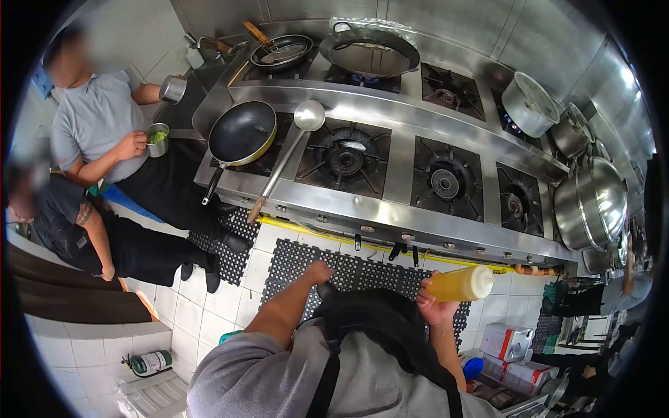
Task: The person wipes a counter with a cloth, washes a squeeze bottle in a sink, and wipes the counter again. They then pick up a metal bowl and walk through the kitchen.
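Observation:
My right hand [433, 306] is wrapped around a squeeze bottle [451, 286] of yellow liquid, tilted on its side with its white cap pointing right. Held low in front of my body, my left hand [320, 272] looks closed; whatever is in it, if anything, is hidden. Both hands are apart from the stove [390, 197]. On its front left burner sits a black-lined frying pan [240, 132]. Beside the pan lies a long-handled ladle [309, 115], its wooden handle end reaching over the stove's front edge.
A wide dark pan [369, 52] and a smaller pan [282, 52] stand on the back row. Pots [531, 104] and a large metal bowl [605, 195] fill the right end. At left, a co-worker [104, 125] holds two metal cups; another person [77, 223] stands nearby. Boxes [505, 343] sit lower right.

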Action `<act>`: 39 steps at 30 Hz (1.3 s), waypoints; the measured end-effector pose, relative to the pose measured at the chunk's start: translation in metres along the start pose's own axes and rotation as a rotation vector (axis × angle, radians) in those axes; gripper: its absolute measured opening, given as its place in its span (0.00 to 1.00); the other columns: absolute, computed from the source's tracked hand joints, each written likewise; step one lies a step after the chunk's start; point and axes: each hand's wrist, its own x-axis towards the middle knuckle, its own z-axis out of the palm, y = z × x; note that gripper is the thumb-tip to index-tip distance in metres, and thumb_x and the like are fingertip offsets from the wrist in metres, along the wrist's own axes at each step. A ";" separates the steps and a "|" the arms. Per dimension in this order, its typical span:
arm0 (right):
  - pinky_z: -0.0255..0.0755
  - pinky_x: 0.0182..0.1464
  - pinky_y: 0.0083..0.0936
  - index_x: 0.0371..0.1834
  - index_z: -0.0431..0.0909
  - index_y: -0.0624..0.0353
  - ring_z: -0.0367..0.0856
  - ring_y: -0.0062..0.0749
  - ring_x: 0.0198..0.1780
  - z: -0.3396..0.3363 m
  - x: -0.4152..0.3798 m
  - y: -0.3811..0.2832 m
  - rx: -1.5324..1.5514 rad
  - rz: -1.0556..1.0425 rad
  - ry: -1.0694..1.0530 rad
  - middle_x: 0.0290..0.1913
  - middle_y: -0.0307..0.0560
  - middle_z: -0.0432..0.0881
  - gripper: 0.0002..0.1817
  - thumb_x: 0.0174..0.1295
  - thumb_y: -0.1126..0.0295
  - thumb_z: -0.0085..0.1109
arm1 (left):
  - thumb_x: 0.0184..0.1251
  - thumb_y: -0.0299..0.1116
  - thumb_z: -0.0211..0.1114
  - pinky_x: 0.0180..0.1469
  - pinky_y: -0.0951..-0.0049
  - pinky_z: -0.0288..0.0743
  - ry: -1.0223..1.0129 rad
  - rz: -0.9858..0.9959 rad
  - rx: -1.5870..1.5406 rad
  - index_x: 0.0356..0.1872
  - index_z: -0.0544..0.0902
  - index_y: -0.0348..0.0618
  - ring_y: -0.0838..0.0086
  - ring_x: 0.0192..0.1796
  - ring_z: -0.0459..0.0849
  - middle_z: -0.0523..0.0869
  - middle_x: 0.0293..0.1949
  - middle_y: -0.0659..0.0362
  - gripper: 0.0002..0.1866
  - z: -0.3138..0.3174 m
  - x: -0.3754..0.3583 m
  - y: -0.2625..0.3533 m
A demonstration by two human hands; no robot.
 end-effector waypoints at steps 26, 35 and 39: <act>0.73 0.38 0.37 0.58 0.81 0.49 0.73 0.33 0.30 -0.073 -0.119 -0.143 -0.068 0.417 0.033 0.45 0.54 0.81 0.31 0.68 0.36 0.48 | 0.64 0.56 0.68 0.57 0.59 0.80 0.034 -0.406 -0.422 0.42 0.90 0.40 0.53 0.52 0.89 0.91 0.44 0.43 0.25 0.153 -0.148 0.221; 0.72 0.37 0.36 0.56 0.82 0.49 0.71 0.33 0.29 -0.081 -0.133 -0.148 0.005 0.439 0.082 0.45 0.53 0.81 0.32 0.67 0.35 0.48 | 0.67 0.55 0.69 0.56 0.59 0.80 -0.052 -0.265 -0.266 0.50 0.88 0.41 0.53 0.52 0.88 0.90 0.47 0.46 0.26 0.172 -0.126 0.236; 0.71 0.37 0.34 0.56 0.82 0.49 0.71 0.32 0.29 -0.083 -0.133 -0.152 -0.093 0.425 0.088 0.43 0.53 0.81 0.32 0.66 0.35 0.48 | 0.69 0.55 0.67 0.56 0.59 0.80 -0.066 -0.213 -0.198 0.49 0.88 0.40 0.56 0.53 0.88 0.90 0.48 0.47 0.25 0.163 -0.148 0.260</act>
